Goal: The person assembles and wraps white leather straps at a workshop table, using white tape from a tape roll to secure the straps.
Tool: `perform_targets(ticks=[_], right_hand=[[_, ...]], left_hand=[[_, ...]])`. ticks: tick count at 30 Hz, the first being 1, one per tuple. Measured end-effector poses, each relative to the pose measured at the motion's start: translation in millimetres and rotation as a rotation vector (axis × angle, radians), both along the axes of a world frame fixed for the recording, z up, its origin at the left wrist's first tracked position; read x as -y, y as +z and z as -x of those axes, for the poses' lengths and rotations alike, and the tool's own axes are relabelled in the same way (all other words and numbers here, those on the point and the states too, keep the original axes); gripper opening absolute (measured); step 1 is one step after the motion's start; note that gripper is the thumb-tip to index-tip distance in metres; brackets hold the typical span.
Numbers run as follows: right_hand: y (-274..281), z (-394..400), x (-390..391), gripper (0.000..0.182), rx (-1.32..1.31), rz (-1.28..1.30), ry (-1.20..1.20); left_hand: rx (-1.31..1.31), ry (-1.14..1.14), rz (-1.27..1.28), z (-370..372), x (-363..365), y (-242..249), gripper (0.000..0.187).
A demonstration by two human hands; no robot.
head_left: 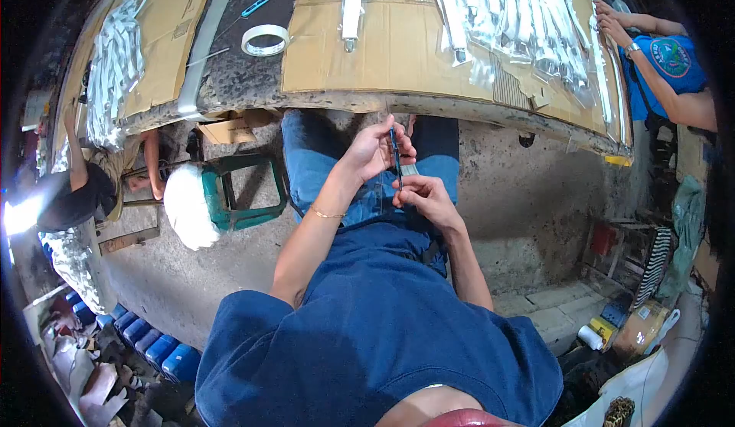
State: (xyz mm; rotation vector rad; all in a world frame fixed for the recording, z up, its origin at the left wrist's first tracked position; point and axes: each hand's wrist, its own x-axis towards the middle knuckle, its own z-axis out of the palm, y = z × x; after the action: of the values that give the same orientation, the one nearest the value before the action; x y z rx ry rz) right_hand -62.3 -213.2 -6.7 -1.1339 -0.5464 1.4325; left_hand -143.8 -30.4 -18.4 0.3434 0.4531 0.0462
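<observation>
Over my lap, just in front of the table edge, my left hand is closed on a slim dark strip, its fingers around the upper part. My right hand pinches the strip's lower end. What the strip is cannot be made out. A pale piece shows just behind it, between the hands. On the table beyond lie long white strips in clear plastic sleeves, some with metallic ends.
Cardboard covers much of the table. A tape roll and a blue-handled tool lie left of centre. A green stool stands left of my legs. Other people work at left and right; blue containers line the floor.
</observation>
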Motion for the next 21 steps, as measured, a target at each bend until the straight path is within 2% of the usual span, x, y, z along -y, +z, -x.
perform_targets(ticks=[9,14,21], right_hand=[[-13,-2,-9,0.026,0.041,-0.011,-0.051],[-1,-3,-7,0.042,-0.01,-0.04,0.005],[-2,-5,-8,0.043,0.039,-0.046,0.041]], left_hand=[[0.028,0.007,0.085,-8,-17,-16,0.037],[-0.033,0.012,0.055,-13,-19,-9,0.037],[0.024,0.012,0.071,-13,-19,-12,0.036]])
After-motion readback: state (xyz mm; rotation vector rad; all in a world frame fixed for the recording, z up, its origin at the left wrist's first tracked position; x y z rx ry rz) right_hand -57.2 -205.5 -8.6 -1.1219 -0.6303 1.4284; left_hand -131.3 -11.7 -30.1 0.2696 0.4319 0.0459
